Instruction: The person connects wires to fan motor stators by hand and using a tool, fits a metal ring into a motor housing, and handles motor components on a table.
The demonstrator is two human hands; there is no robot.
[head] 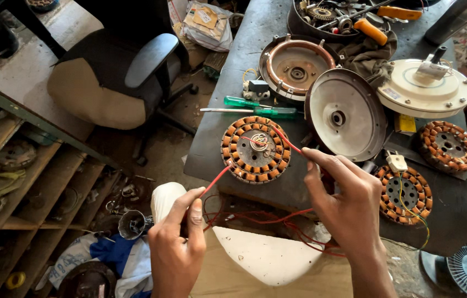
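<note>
Pinching the red wire [218,178] in our left hand [175,243], right hand [344,204] gripping its other strand, both running up-frame to the copper coil [255,149].

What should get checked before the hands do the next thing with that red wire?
1. Left hand grips the red wire: ok, pinched between thumb and finger.
2. Right hand holds the wire's other stretch: ok, it runs from the fingers up to the stator.
3. Wire is taut between the hands: cannot tell, loose red loops hang below.
4. Stator lies flat on the table: ok.
5. Screwdriver is apart from the stator: ok, it lies just beyond it.
6. Wire end is joined at the stator's middle: cannot tell, too small.
</note>
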